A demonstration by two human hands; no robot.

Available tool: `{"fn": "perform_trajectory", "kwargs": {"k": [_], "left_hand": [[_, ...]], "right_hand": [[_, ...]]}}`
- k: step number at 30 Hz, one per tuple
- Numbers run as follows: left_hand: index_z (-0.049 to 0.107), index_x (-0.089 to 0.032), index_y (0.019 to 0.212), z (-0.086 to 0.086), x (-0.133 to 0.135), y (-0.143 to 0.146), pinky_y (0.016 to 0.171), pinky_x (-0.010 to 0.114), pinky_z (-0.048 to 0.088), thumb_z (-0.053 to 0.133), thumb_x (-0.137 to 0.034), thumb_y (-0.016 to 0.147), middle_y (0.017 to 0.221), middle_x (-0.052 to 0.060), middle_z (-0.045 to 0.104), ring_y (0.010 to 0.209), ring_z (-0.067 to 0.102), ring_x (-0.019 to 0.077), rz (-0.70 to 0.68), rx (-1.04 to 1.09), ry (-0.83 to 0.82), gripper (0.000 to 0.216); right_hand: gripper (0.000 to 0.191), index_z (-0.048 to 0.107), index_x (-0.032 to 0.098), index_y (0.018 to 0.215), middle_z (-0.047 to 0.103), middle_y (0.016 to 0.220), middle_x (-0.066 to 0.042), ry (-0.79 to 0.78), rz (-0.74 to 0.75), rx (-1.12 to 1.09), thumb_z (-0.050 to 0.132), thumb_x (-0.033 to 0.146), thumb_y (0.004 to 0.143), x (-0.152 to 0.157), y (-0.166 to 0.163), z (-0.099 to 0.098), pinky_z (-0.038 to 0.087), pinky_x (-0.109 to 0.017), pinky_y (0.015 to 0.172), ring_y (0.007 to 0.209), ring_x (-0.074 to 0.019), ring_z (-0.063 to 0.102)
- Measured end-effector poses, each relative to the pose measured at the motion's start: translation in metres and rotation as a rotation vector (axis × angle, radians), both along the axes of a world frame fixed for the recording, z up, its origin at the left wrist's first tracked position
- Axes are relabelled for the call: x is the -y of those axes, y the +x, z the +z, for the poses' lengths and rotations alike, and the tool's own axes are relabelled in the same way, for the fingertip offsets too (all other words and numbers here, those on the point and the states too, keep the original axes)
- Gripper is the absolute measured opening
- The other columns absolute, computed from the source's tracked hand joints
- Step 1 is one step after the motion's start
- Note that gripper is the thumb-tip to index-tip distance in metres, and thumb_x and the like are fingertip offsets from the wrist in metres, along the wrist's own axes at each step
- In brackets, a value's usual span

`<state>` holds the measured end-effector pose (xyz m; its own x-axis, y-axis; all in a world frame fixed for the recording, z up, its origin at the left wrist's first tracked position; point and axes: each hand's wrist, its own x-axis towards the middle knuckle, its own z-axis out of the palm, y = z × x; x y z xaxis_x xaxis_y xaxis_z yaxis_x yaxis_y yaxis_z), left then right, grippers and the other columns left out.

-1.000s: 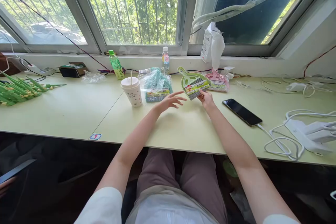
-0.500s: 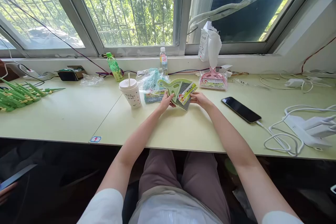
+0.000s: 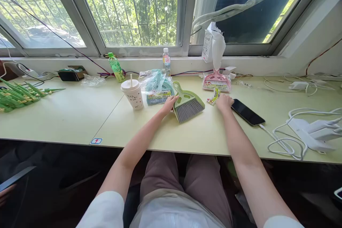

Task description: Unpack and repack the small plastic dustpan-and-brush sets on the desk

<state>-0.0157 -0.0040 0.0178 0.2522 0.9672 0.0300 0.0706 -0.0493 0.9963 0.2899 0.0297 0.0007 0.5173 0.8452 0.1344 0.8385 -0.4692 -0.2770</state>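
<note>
My left hand (image 3: 169, 104) is closed around the left edge of a green mini dustpan and brush set (image 3: 189, 99), its grey bristles facing me and its handle pointing up and left. To its right, my closed right hand (image 3: 224, 102) grips a crumpled yellow-green paper label (image 3: 213, 97), which is apart from the set. Behind my left hand sits a blue dustpan and brush set (image 3: 158, 92), partly under clear plastic wrap. A pink dustpan and brush set (image 3: 217, 81) in clear packaging lies beyond the label.
A white cup with a straw (image 3: 132, 94) stands left of my left hand. Farther back are a green bottle (image 3: 116, 67) and a clear bottle (image 3: 166, 62). A phone (image 3: 248, 112) lies right of my right hand, near a power strip with cables (image 3: 311, 133).
My right hand has pulled the paper label off the green set and moved right with it. The set has turned in my left hand, so its bristles now show uncovered.
</note>
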Motion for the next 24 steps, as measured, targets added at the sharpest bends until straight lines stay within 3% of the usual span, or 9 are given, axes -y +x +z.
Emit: {"fn": "perform_trajectory", "kwargs": {"k": [3,6,9,12,14,18,24], "left_hand": [[0.055,-0.017,0.081,-0.003,-0.001,0.000,0.038,0.021,0.026,0.051,-0.040,0.094,0.054,-0.005,0.046,0.038,0.042,0.0074,-0.012,-0.010,-0.001,0.027],[0.054,-0.017,0.079,-0.005,-0.001,0.000,0.039,0.021,0.026,0.051,-0.045,0.094,0.054,-0.005,0.045,0.039,0.042,0.0072,-0.017,-0.017,0.016,0.032],[0.056,-0.017,0.081,-0.005,-0.002,0.001,0.041,0.021,0.029,0.049,-0.048,0.094,0.056,-0.004,0.048,0.041,0.043,0.0078,-0.008,-0.030,0.022,0.035],[0.058,-0.016,0.082,-0.006,-0.002,0.001,0.044,0.022,0.034,0.048,-0.046,0.094,0.061,-0.002,0.052,0.045,0.046,0.0091,0.032,-0.059,0.078,0.034],[0.058,-0.015,0.079,-0.007,-0.003,0.001,0.047,0.023,0.037,0.046,-0.044,0.095,0.063,0.000,0.054,0.049,0.048,0.0101,0.090,-0.101,0.143,0.035],[0.061,-0.015,0.077,-0.008,-0.004,0.003,0.059,0.025,0.043,0.043,-0.046,0.095,0.069,0.004,0.061,0.064,0.057,0.0151,0.201,-0.214,0.281,0.040],[0.069,-0.015,0.096,-0.008,0.003,0.009,0.083,0.031,0.046,0.041,-0.048,0.096,0.095,0.010,0.071,0.093,0.063,0.0230,0.278,-0.296,0.405,0.043]], "right_hand": [[0.045,0.051,0.007,0.130,0.057,0.121,-0.026,0.105,-0.012,0.047,0.048,0.019,0.087,0.005,-0.006,0.004,0.050,-0.043,0.083,0.105,-0.0338,0.064],[0.056,0.032,0.009,0.144,0.047,0.131,-0.027,0.345,-0.008,0.106,0.043,0.023,0.091,0.011,-0.023,0.014,0.050,-0.039,0.074,0.104,-0.0313,0.062],[0.046,0.040,0.012,0.138,0.048,0.128,-0.022,0.505,0.154,0.149,0.035,0.030,0.095,0.019,-0.057,0.021,0.048,-0.034,0.068,0.102,-0.0284,0.060],[0.041,0.058,0.014,0.116,0.055,0.117,-0.017,0.445,0.411,0.125,0.032,0.039,0.098,0.028,-0.101,0.020,0.045,-0.031,0.065,0.086,-0.0228,0.059],[0.040,0.061,0.014,0.110,0.058,0.112,-0.016,0.422,0.522,0.130,0.034,0.041,0.098,0.033,-0.123,0.016,0.044,-0.032,0.069,0.089,-0.0240,0.058],[0.039,0.054,0.014,0.124,0.055,0.126,-0.018,0.544,0.545,0.227,0.040,0.039,0.096,0.039,-0.136,0.014,0.040,-0.038,0.085,0.113,-0.0302,0.049],[0.032,0.058,0.015,0.118,0.061,0.115,-0.016,0.497,0.622,0.304,0.040,0.031,0.097,0.047,-0.140,0.025,0.035,-0.037,0.084,0.105,-0.0286,0.051]]}}
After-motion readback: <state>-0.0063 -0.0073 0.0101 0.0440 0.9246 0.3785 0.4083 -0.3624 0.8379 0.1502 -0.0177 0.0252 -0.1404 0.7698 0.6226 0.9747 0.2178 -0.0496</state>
